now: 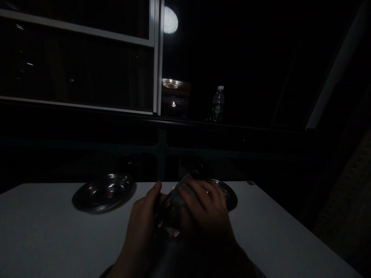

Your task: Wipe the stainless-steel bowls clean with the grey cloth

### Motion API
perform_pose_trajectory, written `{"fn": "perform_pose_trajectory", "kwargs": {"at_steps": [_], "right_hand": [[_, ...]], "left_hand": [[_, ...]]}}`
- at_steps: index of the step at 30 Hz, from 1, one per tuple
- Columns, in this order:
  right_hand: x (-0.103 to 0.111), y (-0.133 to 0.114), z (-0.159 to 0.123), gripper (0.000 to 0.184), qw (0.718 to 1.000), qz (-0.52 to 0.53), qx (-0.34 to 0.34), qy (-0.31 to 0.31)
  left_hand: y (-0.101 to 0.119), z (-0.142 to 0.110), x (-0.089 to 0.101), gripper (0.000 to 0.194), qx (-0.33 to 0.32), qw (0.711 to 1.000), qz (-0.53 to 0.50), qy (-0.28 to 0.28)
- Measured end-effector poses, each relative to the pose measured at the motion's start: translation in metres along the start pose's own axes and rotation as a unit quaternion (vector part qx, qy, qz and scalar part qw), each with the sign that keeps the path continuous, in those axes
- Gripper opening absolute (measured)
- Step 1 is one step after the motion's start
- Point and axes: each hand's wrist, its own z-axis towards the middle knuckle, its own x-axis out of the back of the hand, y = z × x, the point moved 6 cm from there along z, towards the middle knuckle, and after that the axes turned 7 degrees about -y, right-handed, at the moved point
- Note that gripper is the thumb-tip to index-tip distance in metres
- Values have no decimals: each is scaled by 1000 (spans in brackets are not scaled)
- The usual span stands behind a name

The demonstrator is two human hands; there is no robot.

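Observation:
In the dim light, my left hand (142, 222) and my right hand (207, 210) come together over the near middle of the white table. Between them is a dark, shiny piece (166, 224), its edge in my left hand with the thumb pointing up. Its kind I cannot make out. The curled fingers of my right hand press on a crumpled greyish piece (177, 199), perhaps cloth, lying against the shiny piece. My hands and the shadow hide most of both. Just behind my right hand, a round metal dish (231, 197) is partly covered from view.
A shallow shiny metal dish (100, 197) rests on the white table (58, 235), left of my hands. Beyond the table's far edge, a clear plastic bottle (218, 104) with a white cap stands on a dark ledge by the window frame (156, 58).

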Motion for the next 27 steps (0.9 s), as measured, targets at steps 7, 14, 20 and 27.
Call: {"fn": "perform_pose_trajectory", "kwargs": {"at_steps": [7,14,20,27], "right_hand": [[3,16,-1,30,999,-4,-46,12],[-2,2,0,30,1000,3,-9,-1],[-3,16,-2,33,999,-34,-23,0],[-16,-19,-7,27,997,-57,38,44]], "left_hand": [[-7,2,-5,44,15,999,-31,-29],[-8,2,-4,37,11,997,-74,-29],[-7,-4,-13,28,20,993,-113,-25],[-3,0,-16,11,3,982,-186,-40]]}}
